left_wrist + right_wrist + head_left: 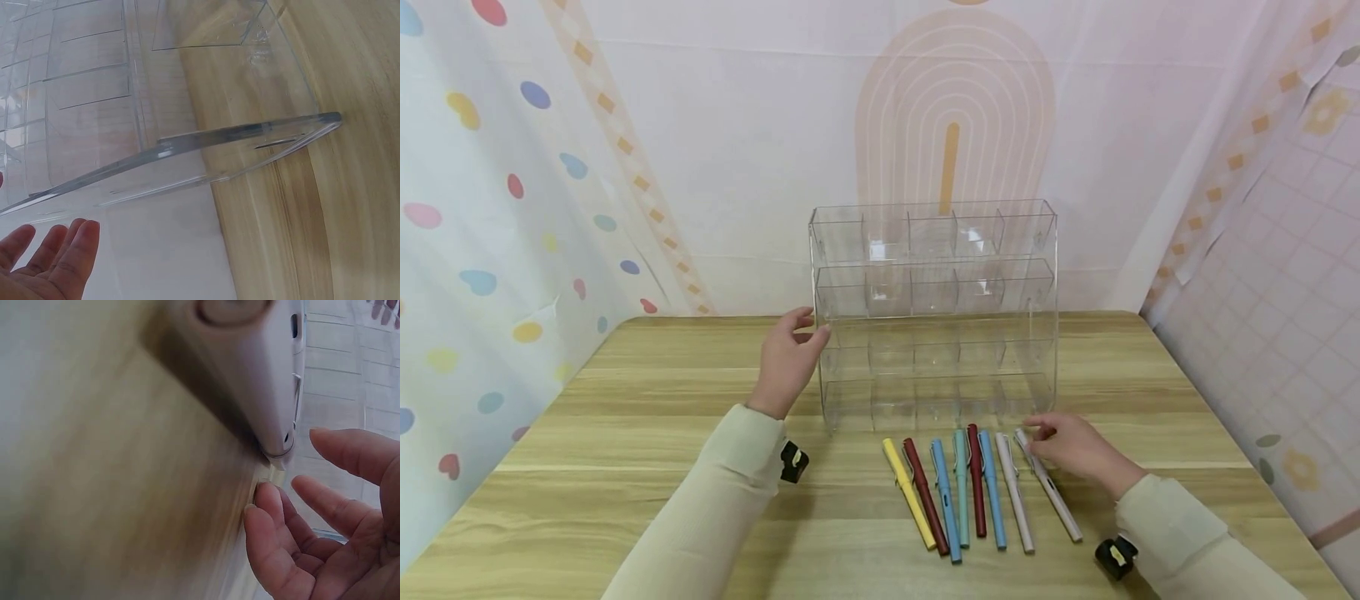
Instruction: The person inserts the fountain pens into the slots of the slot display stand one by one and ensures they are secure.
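A clear acrylic rack [936, 317] with rows of compartments stands upright on the table. Beside its left side panel [169, 149] is my left hand [786, 362], fingers relaxed and close to the edge. In front of the rack lie several clip-capped pens: a yellow pen [910, 496], two dark red, two blue, one mint green pen [962, 492] and two pale lilac. My right hand [1078, 446] is at the cap end of the rightmost lilac pen [1056, 493]. In the right wrist view, thumb and fingers are spread apart beside that pen [250, 375], gripping nothing.
The wood-grain table [662, 400] meets a patterned cloth backdrop [760, 167] behind the rack. Spotted cloth [490, 225] hangs on the left, and a checked cloth [1292, 250] on the right. Black wrist devices [793, 461] sit by both cuffs.
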A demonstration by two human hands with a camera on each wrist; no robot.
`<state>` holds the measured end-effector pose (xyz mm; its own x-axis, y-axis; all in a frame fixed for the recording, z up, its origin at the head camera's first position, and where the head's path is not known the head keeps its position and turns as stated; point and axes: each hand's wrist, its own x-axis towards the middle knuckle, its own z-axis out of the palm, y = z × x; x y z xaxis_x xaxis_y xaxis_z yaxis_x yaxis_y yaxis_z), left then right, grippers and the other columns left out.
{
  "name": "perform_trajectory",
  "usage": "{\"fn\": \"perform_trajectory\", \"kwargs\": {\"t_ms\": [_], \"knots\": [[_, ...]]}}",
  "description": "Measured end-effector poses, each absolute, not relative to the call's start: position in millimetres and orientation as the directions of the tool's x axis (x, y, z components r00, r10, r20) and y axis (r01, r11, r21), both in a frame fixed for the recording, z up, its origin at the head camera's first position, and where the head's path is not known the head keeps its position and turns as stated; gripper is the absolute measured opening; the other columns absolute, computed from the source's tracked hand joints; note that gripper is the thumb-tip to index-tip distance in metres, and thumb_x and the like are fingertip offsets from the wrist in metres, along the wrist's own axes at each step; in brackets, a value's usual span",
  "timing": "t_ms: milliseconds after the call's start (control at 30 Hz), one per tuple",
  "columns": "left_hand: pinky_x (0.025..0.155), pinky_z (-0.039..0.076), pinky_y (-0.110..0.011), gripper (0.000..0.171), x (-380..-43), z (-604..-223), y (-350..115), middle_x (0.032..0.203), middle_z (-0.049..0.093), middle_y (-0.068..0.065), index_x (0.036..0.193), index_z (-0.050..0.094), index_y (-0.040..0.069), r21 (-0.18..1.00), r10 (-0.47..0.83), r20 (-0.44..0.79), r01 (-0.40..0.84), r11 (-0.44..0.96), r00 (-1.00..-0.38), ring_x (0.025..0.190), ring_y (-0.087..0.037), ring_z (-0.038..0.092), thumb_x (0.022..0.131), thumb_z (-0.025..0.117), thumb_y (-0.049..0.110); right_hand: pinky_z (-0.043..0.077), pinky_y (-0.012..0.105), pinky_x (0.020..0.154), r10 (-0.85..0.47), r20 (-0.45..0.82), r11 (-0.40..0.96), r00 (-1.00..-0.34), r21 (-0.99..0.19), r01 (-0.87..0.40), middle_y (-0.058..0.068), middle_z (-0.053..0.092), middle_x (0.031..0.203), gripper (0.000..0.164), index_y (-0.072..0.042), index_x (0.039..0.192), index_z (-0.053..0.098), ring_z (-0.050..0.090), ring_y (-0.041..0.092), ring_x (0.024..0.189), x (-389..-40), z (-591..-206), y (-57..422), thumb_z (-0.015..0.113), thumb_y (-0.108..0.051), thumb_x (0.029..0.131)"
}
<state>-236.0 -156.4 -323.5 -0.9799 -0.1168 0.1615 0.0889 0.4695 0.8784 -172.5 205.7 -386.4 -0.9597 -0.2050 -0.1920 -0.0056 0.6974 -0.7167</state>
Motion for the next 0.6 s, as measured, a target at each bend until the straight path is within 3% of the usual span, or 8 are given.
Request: {"fn": "perform_trajectory", "kwargs": {"t_ms": [333, 600], "knots": [[0.094, 0.048, -0.047, 0.051, -245, -326, -151, 0.134, 0.051, -0.022, 0.141, 0.043, -0.001, 0.884, -0.128, 0.160, 0.085, 0.459, -0.979, 0.117, -0.035, 0.054, 0.096, 0.056, 0.019, 0.049, 0.036, 0.066, -0.215, -0.189, 0.758, -0.958, -0.650, -0.042, 0.021, 0.063, 0.106, 0.044, 0.007, 0.123, 0.060, 0.058, 0.026, 0.088, -177, -387, 198, 0.069, -0.012, 0.083], [0.094, 0.048, -0.046, 0.049, -249, -325, -148, 0.134, 0.050, -0.023, 0.141, 0.042, -0.002, 0.873, -0.149, 0.143, 0.053, 0.484, -0.978, 0.118, -0.036, 0.053, 0.096, 0.054, 0.015, 0.051, 0.037, 0.066, -0.209, -0.170, 0.789, -0.963, -0.611, -0.064, 0.018, 0.065, 0.100, 0.045, 0.007, 0.120, 0.061, 0.060, 0.023, 0.081, -177, -389, 190, 0.072, -0.007, 0.079]]}}
